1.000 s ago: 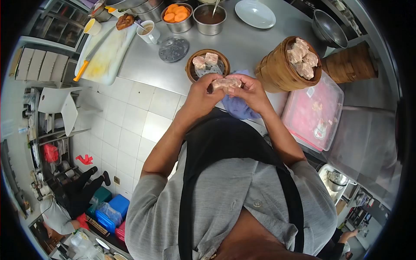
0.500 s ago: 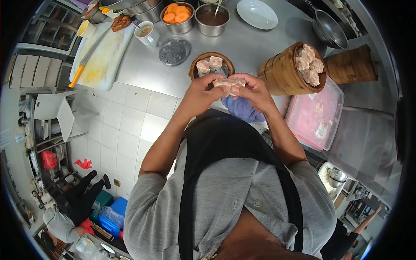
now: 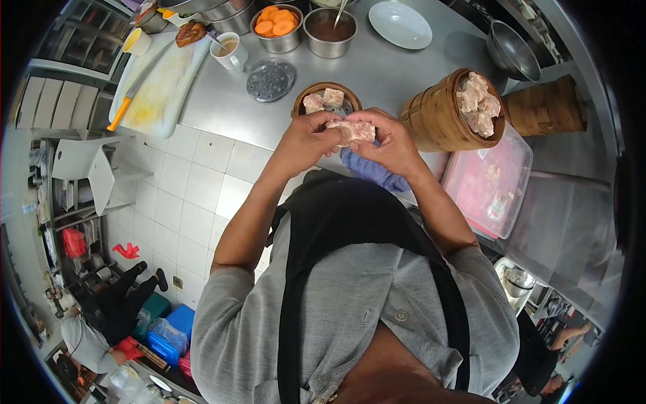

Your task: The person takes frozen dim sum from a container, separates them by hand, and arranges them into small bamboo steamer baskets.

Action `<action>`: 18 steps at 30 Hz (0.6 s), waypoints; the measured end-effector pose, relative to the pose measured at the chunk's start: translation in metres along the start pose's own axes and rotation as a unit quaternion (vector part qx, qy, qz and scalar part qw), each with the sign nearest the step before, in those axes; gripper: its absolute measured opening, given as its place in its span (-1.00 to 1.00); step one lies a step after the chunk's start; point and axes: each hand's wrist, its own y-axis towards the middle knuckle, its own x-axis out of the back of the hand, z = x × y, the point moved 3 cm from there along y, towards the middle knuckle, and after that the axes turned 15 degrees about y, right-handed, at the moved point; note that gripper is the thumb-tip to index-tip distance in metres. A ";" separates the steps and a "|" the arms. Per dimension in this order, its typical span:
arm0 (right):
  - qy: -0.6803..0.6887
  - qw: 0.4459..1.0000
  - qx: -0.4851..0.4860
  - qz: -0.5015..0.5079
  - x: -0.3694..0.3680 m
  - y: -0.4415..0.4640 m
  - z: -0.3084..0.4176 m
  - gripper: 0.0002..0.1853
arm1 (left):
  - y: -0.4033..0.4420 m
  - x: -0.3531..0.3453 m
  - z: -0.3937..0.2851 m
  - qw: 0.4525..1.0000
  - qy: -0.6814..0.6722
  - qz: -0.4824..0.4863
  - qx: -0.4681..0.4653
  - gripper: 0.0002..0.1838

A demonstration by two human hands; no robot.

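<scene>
My left hand [image 3: 303,143] and my right hand [image 3: 392,143] meet near the counter's front edge, fingers closed round pale pink meat dumplings [image 3: 358,130] held side by side. Just beyond them is a small round bamboo steamer [image 3: 298,101] with two dumplings [image 3: 323,101] on its perforated base; my fingers hide its near part. A crumpled blue cloth [image 3: 373,170] lies below my right hand. To the right, a stack of bamboo steamers [image 3: 431,111] has several dumplings [image 3: 479,104] on top.
A cutting board [image 3: 158,87] with a knife [image 3: 138,91], a mug [image 3: 230,54], metal pots with carrots [image 3: 274,24] and sauce [image 3: 330,28], a white plate [image 3: 400,25] and a pink-filled plastic box [image 3: 488,178] stand around. One person is at lower left, another at lower right.
My hands have shifted slightly, and the dumplings between them are turned a little, with more of the right one showing. The view has moved slightly. The person at lower right has lowered an arm.
</scene>
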 end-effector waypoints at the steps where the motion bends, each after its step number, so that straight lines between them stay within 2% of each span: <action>1: 0.035 0.999 -0.015 -0.005 -0.001 -0.001 -0.001 -0.54 | -0.001 -0.001 -0.001 1.000 -0.008 0.002 -0.004 -0.70; 5: 0.140 0.988 -0.069 -0.018 -0.002 -0.004 -0.001 -0.57 | 0.000 -0.003 0.000 1.000 -0.023 0.007 -0.006 -0.72; 14: 0.126 0.991 -0.055 0.000 0.002 -0.006 -0.005 -0.58 | -0.003 -0.004 -0.008 1.000 0.002 0.005 -0.003 -0.73; 17: 0.196 0.969 -0.150 -0.010 0.001 -0.005 0.010 -0.55 | -0.004 -0.003 -0.012 1.000 0.023 0.002 -0.018 -0.70; 18: 0.182 0.974 -0.136 -0.016 0.002 -0.006 0.013 -0.53 | -0.001 -0.002 -0.007 0.999 0.016 0.005 -0.030 -0.67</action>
